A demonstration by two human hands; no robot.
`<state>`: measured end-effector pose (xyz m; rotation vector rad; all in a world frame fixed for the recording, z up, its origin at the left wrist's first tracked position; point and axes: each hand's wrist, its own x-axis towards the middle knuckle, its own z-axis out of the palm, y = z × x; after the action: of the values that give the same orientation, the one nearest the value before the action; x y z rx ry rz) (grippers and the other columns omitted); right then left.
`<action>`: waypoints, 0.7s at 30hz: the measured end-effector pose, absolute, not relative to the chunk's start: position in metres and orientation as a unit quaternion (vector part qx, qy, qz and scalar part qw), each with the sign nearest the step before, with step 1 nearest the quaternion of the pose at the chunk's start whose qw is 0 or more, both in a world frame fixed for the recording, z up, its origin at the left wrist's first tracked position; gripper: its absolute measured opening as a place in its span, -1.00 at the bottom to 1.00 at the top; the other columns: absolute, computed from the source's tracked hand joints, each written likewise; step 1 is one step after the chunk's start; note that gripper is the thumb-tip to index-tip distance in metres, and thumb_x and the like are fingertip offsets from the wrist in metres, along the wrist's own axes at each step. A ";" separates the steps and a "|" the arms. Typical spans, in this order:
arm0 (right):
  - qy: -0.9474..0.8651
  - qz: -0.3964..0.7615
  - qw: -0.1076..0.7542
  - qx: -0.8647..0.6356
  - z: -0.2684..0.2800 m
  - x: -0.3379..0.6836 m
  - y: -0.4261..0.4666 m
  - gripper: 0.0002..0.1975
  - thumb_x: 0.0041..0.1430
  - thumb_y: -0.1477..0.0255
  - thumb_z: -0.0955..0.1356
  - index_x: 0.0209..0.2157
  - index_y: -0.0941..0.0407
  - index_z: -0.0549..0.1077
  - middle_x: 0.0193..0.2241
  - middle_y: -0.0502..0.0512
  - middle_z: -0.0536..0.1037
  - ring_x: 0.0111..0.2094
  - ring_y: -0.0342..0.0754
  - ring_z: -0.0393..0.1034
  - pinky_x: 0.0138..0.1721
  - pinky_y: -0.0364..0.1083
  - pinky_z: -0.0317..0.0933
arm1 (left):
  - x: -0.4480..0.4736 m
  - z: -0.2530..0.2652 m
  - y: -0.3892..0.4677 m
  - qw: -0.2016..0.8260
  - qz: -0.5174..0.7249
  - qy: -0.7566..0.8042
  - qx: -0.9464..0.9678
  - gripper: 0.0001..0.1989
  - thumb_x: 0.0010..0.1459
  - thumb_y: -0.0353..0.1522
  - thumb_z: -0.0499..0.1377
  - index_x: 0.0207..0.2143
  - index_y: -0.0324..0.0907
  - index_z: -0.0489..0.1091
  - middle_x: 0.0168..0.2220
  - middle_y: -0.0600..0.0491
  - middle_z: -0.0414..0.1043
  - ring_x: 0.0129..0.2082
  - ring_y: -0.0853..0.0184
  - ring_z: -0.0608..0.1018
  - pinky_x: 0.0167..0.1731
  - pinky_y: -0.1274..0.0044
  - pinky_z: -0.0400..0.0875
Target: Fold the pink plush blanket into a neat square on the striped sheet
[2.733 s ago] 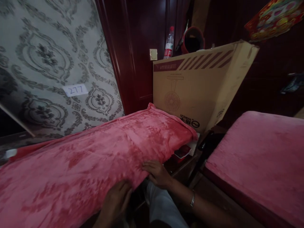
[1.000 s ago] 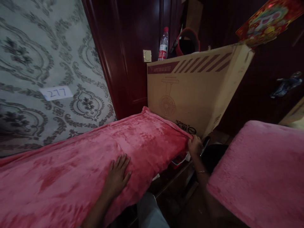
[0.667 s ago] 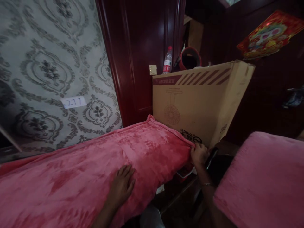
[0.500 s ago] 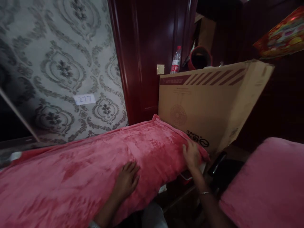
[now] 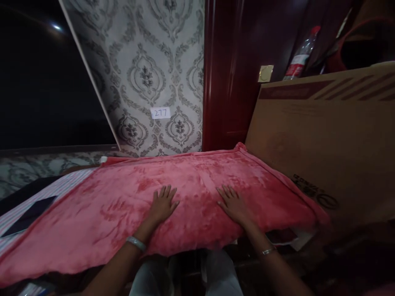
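A pink plush blanket [image 5: 197,181] lies spread over a long surface in front of me, its near edge hanging over the front. My left hand [image 5: 163,204] rests flat on it left of the middle, fingers spread. To the right, my right hand [image 5: 233,204] lies on the same blanket, palm down with fingers apart. Neither hand grasps anything. The blanket's far right corner [image 5: 240,146] is slightly bunched up near the cardboard box. What the blanket covers is mostly hidden.
A large cardboard box [image 5: 296,135] stands at the right, with a plastic bottle [image 5: 300,57] on top. A dark television screen [image 5: 46,82] is at the left. Striped cloth [image 5: 66,185] with a dark flat item [image 5: 32,213] lies beyond the blanket's left end. My legs [image 5: 220,273] are below.
The view has swung left. My right hand has come away from the blanket's right edge to its middle. My left hand still lies on the blanket, fingers spread wider.
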<state>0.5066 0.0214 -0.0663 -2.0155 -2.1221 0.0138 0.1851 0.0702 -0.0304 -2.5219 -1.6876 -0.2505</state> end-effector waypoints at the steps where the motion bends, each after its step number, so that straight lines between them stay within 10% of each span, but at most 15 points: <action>1: -0.720 0.002 0.104 -0.686 -0.068 0.507 0.021 -0.40 0.38 0.16 0.17 0.38 -0.02 0.10 0.42 0.17 0.01 0.42 0.18 -0.16 0.33 0.26 -0.17 | 0.177 -0.035 0.070 0.054 -0.089 -0.555 -0.826 -0.44 0.32 -0.17 0.02 0.33 -0.12 0.20 0.38 -0.19 0.10 0.39 -0.04 0.13 0.26 -0.03 0.03; 21: -0.734 -0.052 0.146 -0.661 -0.116 0.531 0.035 -0.38 0.31 0.11 0.15 0.35 -0.06 0.19 0.38 0.08 0.14 0.39 0.14 -0.02 0.30 0.22 0.01 | 0.170 -0.065 0.065 0.051 -0.154 -0.544 -0.824 -0.47 0.33 -0.20 -0.01 0.31 -0.10 0.23 0.37 -0.14 0.13 0.38 -0.04 0.14 0.29 -0.02 -0.03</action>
<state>0.5309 0.0346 -0.1161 -1.9029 -2.1149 -0.1487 0.1697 0.0649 -0.0648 -2.5066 -1.6550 -0.4678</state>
